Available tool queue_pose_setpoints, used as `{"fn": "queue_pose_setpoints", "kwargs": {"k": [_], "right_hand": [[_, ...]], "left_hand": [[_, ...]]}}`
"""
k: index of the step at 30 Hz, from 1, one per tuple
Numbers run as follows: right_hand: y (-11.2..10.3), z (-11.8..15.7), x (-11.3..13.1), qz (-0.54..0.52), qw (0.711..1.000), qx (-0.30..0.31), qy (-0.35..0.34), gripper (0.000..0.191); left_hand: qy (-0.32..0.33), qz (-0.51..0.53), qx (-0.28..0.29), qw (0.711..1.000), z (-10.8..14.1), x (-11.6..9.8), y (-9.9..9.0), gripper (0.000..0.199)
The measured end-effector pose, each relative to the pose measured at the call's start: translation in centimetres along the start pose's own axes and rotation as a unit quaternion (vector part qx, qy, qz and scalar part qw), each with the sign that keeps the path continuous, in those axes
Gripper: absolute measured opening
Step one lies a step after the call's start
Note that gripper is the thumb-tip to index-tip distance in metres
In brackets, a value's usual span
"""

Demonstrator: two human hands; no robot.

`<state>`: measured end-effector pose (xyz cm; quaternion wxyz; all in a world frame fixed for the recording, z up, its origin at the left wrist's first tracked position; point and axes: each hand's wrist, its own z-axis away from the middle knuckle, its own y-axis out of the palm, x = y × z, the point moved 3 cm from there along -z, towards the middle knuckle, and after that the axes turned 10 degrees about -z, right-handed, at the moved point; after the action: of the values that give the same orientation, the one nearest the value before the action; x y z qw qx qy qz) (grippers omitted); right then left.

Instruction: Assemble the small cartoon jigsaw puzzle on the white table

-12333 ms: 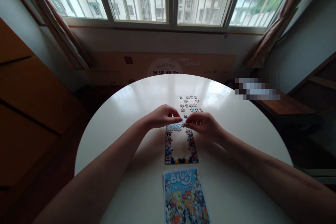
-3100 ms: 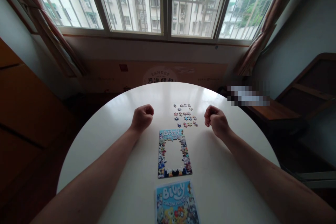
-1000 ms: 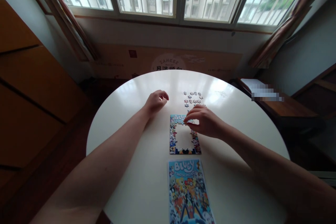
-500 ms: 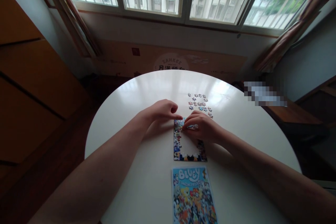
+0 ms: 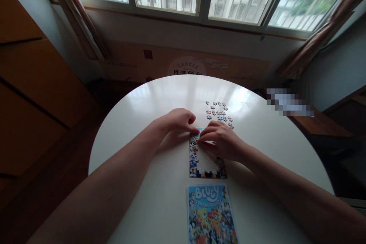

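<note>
White table [image 5: 126,122] bears the puzzle frame [image 5: 193,156], long axis twelve-to-six; its opening lies five o'clock from the nearer right hand's [image 5: 222,137] bunched fingertips, grip unclear; left hand's [image 5: 178,119] thumb stands off curled fingers.

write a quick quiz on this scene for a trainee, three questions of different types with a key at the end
1. True or false: the picture card lies lower in the view than the loose pieces.
2. Where are the fingertips of the right hand?
a) on the picture card
b) at the partly built puzzle
c) among the loose pieces
3. Fill in the blank: the biggest word printed on the picture card is ____.

Key: 1. True. 2. b. 3. Bluey.
</note>
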<state>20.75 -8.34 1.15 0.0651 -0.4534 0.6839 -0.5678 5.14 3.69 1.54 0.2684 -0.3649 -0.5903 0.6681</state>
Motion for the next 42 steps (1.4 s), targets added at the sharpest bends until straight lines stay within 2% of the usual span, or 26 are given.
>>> {"fn": "queue_pose_setpoints", "kwargs": {"k": [8, 14, 22, 32, 35, 38, 40, 42], "right_hand": [[-0.1, -0.1, 0.1, -0.011, 1.0, -0.006, 0.021, 0.014], [-0.5, 0.2, 0.1, -0.02, 0.999, 0.003, 0.049, 0.018], [-1.9, 1.3, -1.1, -0.021, 0.998, -0.037, 0.044, 0.025], [-0.9, 0.8, -0.1, -0.021, 0.999, 0.016, 0.03, 0.021], [-1.2, 0.9, -0.3, -0.027, 0.999, 0.012, 0.027, 0.021], [-2.5, 1.3, -0.3, -0.038, 0.999, 0.008, 0.027, 0.017], [-3.6, 1.7, -0.1, -0.059, 0.997, 0.042, 0.041, 0.009], [-4.6, 2.3, 0.3, -0.087, 0.988, 0.114, 0.058, 0.011]], "left_hand": [[0.012, 0.008, -0.008, 1.0, -0.1, 0.2, 0.3, 0.042], [-0.009, 0.002, 0.0, 1.0, 0.1, -0.3, -0.2, 0.044], [0.003, -0.005, -0.003, 1.0, 0.0, 0.0, 0.0, 0.044], [-0.012, 0.024, -0.011, 1.0, 0.5, -0.7, -0.8, 0.045], [-0.012, 0.022, -0.005, 1.0, 0.4, -0.7, -0.7, 0.045], [-0.005, 0.024, -0.001, 1.0, 0.4, -0.4, -0.6, 0.048], [-0.003, 0.03, 0.004, 1.0, 0.4, -0.1, -0.6, 0.048], [-0.004, 0.038, 0.009, 0.999, 0.5, 0.1, -0.6, 0.046]]}}
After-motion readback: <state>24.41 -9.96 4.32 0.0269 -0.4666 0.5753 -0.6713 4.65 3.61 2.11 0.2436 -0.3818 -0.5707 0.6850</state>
